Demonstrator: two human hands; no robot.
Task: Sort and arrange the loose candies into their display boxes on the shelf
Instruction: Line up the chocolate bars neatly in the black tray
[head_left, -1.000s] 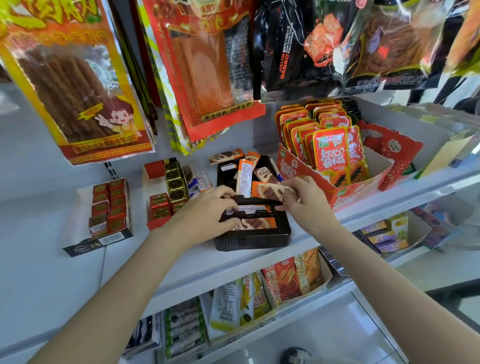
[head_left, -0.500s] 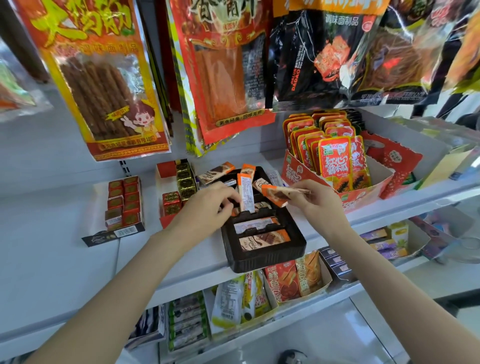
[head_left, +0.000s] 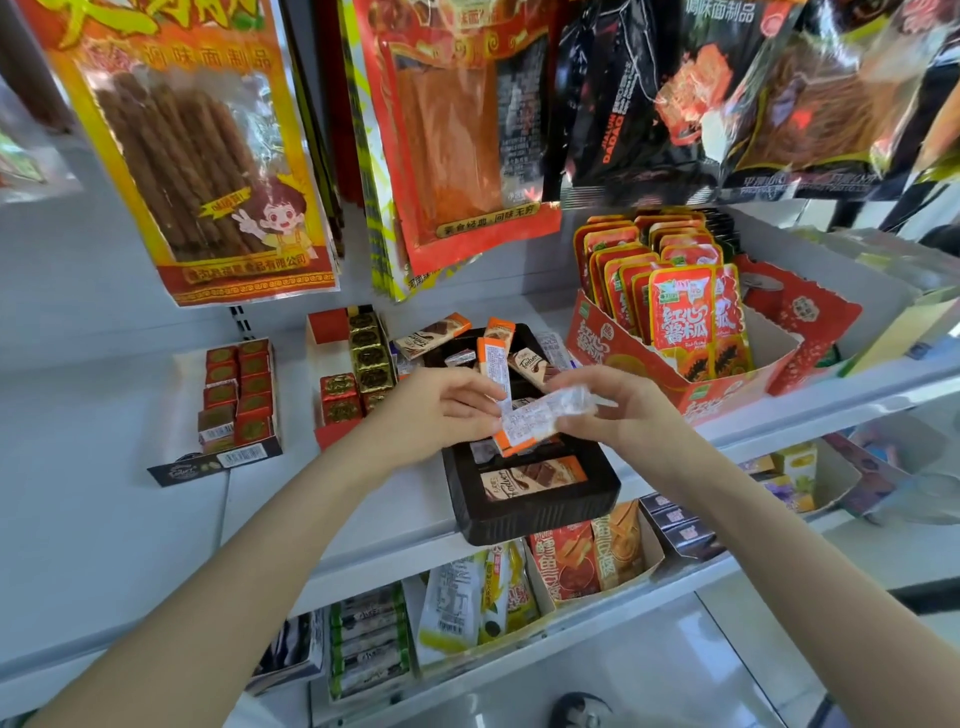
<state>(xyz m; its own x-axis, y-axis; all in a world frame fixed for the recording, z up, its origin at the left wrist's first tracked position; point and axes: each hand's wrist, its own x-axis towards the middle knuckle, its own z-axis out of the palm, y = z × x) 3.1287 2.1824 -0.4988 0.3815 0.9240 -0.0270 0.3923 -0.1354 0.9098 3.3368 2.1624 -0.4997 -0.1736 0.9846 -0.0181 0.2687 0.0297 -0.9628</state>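
Both hands meet above the dark brown display box (head_left: 535, 512), which sits on the white shelf (head_left: 130, 519) with its front edge at the shelf lip. The left hand (head_left: 431, 415) and the right hand (head_left: 618, 410) each pinch an end of one orange-edged candy bar (head_left: 540, 418), held white label side up and slightly tilted, just over the middle of the box. The right end of the wrapper looks crinkled and blurred, so the exact finger placement there is hard to make out.

One chocolate bar (head_left: 532, 480) lies flat in the front of the box. Further back more loose bars (head_left: 493, 353) stand or lean in disorder, and one bar (head_left: 431, 335) lies across the box's back left corner.

Left of the box is a red tray of gold-foil cubes (head_left: 363, 358), and farther left a flat carton of red and gold squares (head_left: 236, 395). To the right stands a red papaya snack box (head_left: 675, 384) with upright packets. Large snack bags (head_left: 192, 145) hang above
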